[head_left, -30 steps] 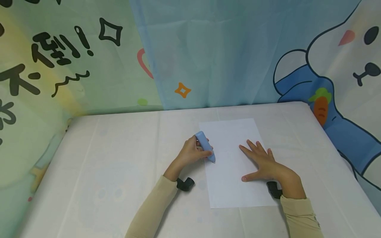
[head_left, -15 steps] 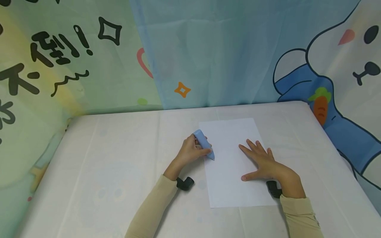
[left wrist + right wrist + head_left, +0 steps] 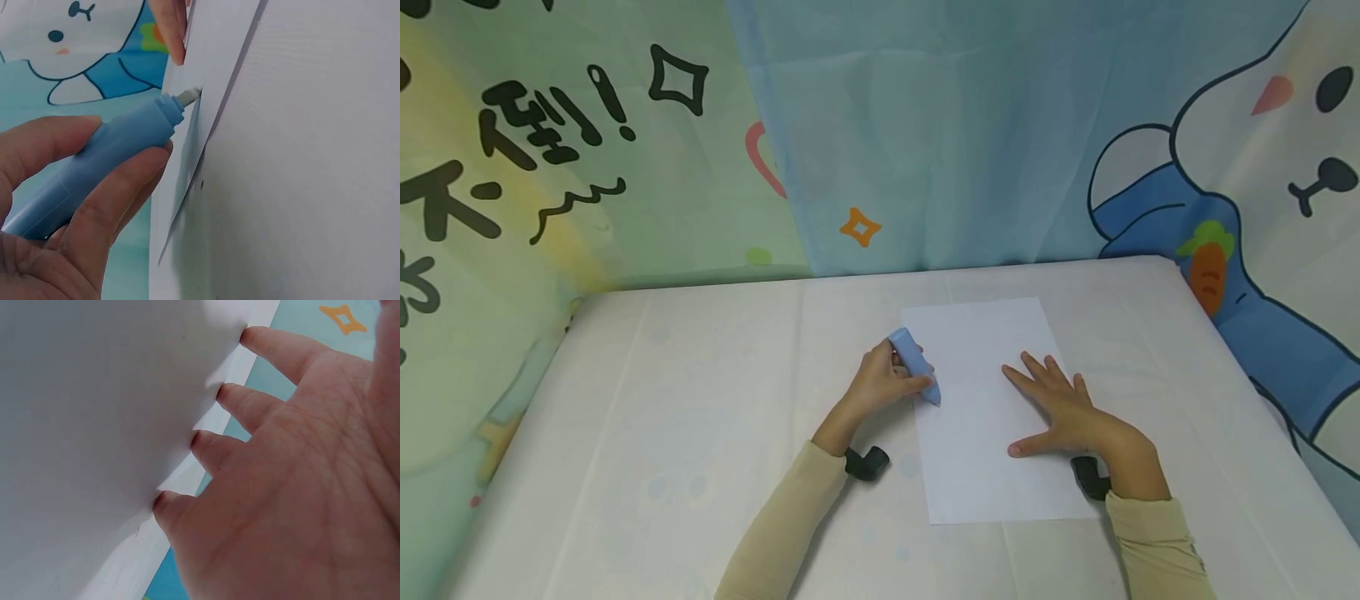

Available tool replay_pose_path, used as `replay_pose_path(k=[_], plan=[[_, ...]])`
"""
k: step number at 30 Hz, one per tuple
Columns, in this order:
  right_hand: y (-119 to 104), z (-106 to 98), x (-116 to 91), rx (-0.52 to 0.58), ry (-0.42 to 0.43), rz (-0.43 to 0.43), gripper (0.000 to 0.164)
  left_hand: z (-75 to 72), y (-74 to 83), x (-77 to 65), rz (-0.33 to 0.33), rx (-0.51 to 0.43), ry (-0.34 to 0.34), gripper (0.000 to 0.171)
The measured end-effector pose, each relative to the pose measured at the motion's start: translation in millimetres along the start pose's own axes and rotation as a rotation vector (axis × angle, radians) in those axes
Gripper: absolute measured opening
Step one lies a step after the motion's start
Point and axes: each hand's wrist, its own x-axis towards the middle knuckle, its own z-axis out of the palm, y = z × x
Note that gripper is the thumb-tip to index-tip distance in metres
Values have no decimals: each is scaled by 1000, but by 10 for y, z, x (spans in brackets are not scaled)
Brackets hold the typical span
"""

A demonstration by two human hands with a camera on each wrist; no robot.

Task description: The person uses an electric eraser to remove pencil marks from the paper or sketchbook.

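My left hand (image 3: 880, 382) holds a chunky light blue highlighter (image 3: 119, 150) between thumb and fingers, tilted over the left edge of a white sheet of paper (image 3: 977, 350). Its pale grey chisel tip meets the sheet in the left wrist view, and a thin shadow runs down from there. Over the right part of the paper, my right hand (image 3: 1063, 412) lies with fingers spread. Those fingertips (image 3: 206, 447) press on the sheet in the right wrist view. I can make out no clear mark on the paper.
The paper lies on a white-covered table (image 3: 700, 400). Behind the table hangs a printed cloth (image 3: 947, 150) with a cartoon animal and lettering. Dark wrist mounts (image 3: 867, 464) sit below both hands.
The highlighter and my left hand have shifted very slightly up and left from a second ago. My right hand and the paper stay in place.
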Motion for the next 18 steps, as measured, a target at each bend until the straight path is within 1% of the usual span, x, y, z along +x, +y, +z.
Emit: replay_pose_path(k=[5,11,14,18], plan=[[0,2,-2,4,3,-1,113,1,10,-9,-18,-4,-20,41],[-6,2,-4,0,0,6,112,-1,38,-25,-14,-13,-44,40],[-10,2,-6,-4,0,4,112,2,39,-25,-15,-15,-43,40],[-11,2,-8,2,-1,1,111,6,33,-20,-23,-6,-23,42]])
